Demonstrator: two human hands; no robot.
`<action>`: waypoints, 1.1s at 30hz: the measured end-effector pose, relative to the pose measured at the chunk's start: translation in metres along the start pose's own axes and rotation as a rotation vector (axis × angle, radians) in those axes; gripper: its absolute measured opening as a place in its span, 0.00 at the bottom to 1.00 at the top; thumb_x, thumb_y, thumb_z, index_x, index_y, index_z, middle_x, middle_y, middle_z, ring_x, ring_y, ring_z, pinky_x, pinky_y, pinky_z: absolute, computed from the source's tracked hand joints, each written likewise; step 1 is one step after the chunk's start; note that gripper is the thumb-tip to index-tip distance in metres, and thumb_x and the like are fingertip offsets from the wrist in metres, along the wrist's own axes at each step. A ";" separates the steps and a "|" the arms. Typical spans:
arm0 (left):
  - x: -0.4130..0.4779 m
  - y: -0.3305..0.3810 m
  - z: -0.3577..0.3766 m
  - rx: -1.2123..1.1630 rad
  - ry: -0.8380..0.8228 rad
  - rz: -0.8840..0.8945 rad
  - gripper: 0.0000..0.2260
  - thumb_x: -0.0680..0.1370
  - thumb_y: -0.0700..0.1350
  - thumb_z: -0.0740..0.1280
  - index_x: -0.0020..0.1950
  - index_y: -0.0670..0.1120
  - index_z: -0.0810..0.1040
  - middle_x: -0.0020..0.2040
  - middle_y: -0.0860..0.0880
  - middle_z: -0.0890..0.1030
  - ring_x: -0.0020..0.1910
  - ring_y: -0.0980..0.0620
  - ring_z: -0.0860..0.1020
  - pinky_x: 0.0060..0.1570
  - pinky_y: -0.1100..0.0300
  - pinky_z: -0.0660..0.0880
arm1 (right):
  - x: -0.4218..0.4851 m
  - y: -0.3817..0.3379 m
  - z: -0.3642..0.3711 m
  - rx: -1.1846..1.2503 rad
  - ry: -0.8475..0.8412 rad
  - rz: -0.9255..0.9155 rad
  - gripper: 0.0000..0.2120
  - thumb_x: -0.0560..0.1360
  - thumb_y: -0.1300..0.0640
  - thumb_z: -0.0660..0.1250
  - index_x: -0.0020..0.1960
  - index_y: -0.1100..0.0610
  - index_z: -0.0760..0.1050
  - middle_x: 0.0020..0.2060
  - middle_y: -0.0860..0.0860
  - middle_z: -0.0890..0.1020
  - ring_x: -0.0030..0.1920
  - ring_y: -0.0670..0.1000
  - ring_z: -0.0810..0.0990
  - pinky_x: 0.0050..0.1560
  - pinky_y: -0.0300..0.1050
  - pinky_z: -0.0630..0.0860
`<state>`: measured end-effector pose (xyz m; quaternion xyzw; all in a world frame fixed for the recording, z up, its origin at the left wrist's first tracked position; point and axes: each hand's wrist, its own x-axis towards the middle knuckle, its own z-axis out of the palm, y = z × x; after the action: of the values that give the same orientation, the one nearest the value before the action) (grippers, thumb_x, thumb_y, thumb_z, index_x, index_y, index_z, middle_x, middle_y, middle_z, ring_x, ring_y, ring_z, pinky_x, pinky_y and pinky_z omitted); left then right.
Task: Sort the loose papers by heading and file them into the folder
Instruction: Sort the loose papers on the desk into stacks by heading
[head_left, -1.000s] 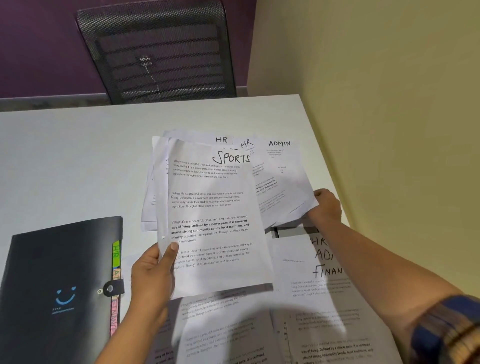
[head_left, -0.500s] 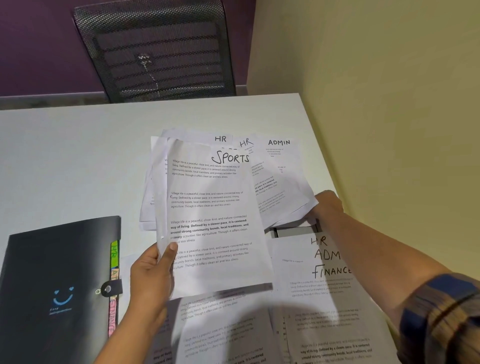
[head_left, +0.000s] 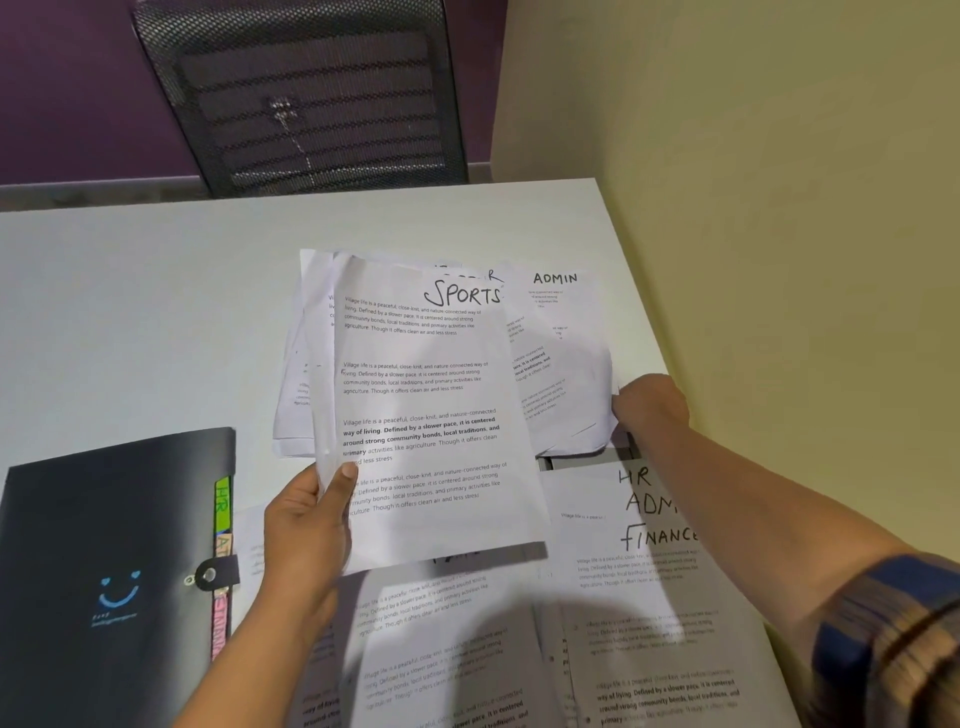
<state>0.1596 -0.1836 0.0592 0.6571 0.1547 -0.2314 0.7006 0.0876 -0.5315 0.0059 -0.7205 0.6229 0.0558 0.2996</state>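
Note:
My left hand (head_left: 306, 525) holds a bunch of white papers above the table; the front sheet (head_left: 426, 415) is headed SPORTS, with more sheets fanned behind it. My right hand (head_left: 652, 402) pinches the right edge of a sheet headed ADMIN (head_left: 563, 353) at the back of that fan. A black expanding folder (head_left: 104, 571) with a blue smiley lies shut at the lower left, with coloured tabs along its right edge. Loose sheets on the table at the lower right show the headings HR, ADMIN and FINANCE (head_left: 654, 535). More printed sheets (head_left: 426, 649) lie below the held bunch.
The white table (head_left: 130, 312) stands against a yellow wall (head_left: 779, 208) on the right. A black mesh chair back (head_left: 306, 98) stands beyond the table's far edge.
The ADMIN sheet and my right hand have shifted slightly left towards the bunch. The HR headings behind the SPORTS sheet are now almost covered.

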 end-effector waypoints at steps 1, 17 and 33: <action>0.001 0.001 0.001 0.003 -0.003 0.000 0.07 0.80 0.39 0.65 0.54 0.41 0.81 0.49 0.48 0.86 0.43 0.58 0.84 0.42 0.68 0.80 | -0.003 -0.001 0.002 -0.021 -0.006 -0.023 0.05 0.70 0.60 0.68 0.38 0.61 0.73 0.38 0.55 0.81 0.32 0.54 0.76 0.32 0.41 0.70; 0.010 0.004 0.010 0.010 -0.033 0.018 0.11 0.80 0.39 0.66 0.61 0.39 0.80 0.48 0.51 0.86 0.42 0.60 0.84 0.37 0.70 0.78 | -0.013 -0.001 0.016 0.180 -0.047 0.122 0.09 0.65 0.73 0.68 0.40 0.63 0.72 0.36 0.58 0.77 0.31 0.55 0.75 0.34 0.43 0.75; -0.016 0.002 -0.011 0.021 -0.036 -0.003 0.08 0.80 0.41 0.65 0.57 0.46 0.82 0.53 0.46 0.86 0.55 0.46 0.83 0.59 0.48 0.76 | -0.056 0.014 -0.093 0.265 0.408 -0.359 0.09 0.77 0.53 0.65 0.54 0.52 0.81 0.39 0.52 0.82 0.38 0.56 0.79 0.37 0.42 0.70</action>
<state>0.1480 -0.1712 0.0678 0.6597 0.1406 -0.2460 0.6961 0.0354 -0.5299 0.1018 -0.7702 0.5346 -0.2258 0.2645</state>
